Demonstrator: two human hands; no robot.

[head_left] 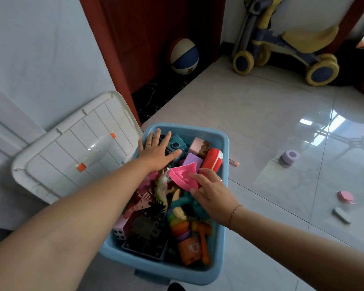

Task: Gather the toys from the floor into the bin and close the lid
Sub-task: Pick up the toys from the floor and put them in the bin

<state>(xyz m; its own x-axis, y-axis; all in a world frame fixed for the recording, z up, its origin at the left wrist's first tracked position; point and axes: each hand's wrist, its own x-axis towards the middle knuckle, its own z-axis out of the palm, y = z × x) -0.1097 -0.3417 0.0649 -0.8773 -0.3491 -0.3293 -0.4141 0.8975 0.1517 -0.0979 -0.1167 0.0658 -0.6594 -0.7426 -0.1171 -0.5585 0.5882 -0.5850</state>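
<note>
Left hand (158, 151) flat, fingers spread, pressing toys at the bin's (224, 208) far-left corner. Right hand (213, 193) pinches a pink boat (184, 175) over the heap. Lid (72, 143) leans left, off. 3 toys lie right on the floor (250, 106), shapes unclear.

We see soft daylight from the right, window glare on the glossy floor tiles (334, 131), dim far corner, wide-angle bending at our edges, slightly soft focus throughout

orange block (191, 247): numeral "8" on its face; basketball (184, 56): small mark, unreadable
</note>
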